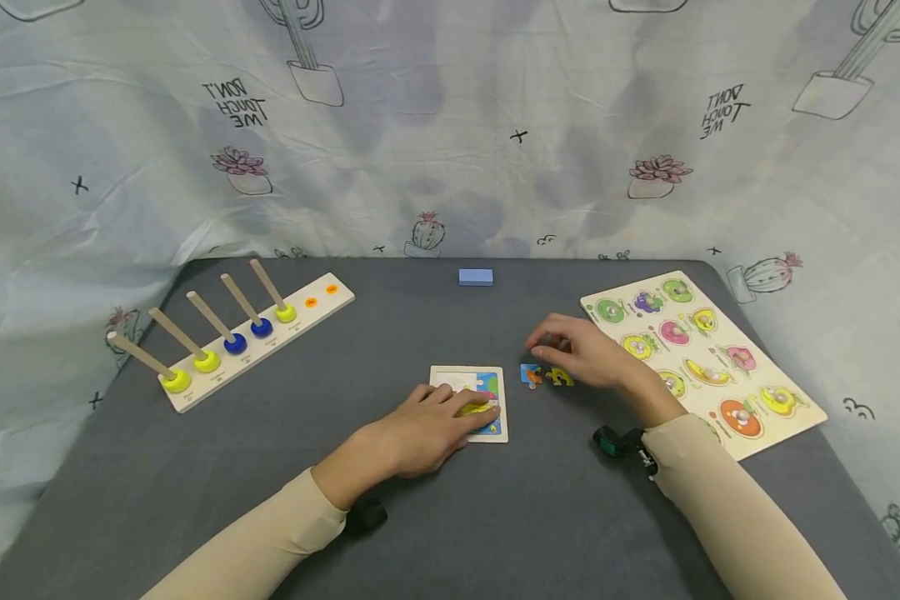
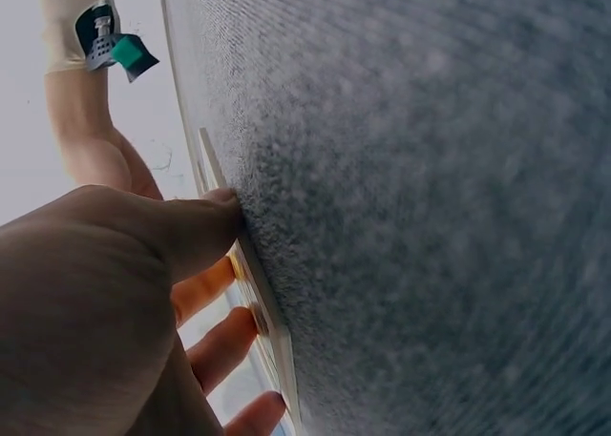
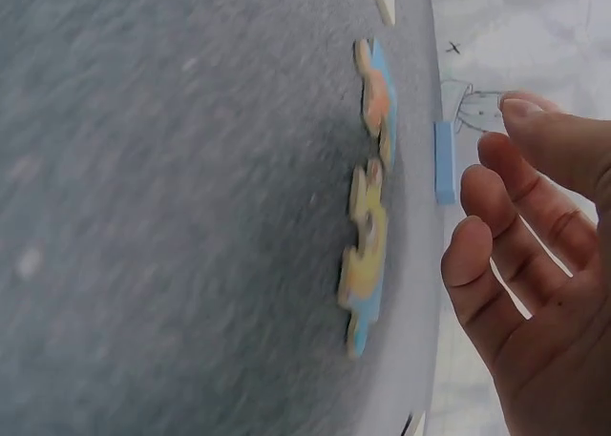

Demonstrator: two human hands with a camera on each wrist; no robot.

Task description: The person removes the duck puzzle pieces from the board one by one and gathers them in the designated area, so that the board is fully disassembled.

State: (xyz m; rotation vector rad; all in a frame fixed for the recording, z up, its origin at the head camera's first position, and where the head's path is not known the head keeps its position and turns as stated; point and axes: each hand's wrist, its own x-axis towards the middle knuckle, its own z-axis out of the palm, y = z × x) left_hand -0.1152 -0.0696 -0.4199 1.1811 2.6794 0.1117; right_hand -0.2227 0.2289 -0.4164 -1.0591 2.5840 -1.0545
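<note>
My left hand rests on a small wooden jigsaw tray, its fingers laid over the picture. In the left wrist view the thumb touches the tray's edge. Colourful pieces fill the tray's right side; a pale area shows at its upper left, and fingers hide part of the rest. Just right of the tray lie a blue-and-orange puzzle piece and a yellow-and-blue puzzle piece. Over them hovers my right hand, fingers loosely bent, with nothing held between thumb and fingertips.
At the left stands a wooden peg board with upright pegs and yellow and blue rings. A knobbed fruit puzzle board lies at the right, partly under the right forearm. A blue block sits near the back edge, before a patterned curtain.
</note>
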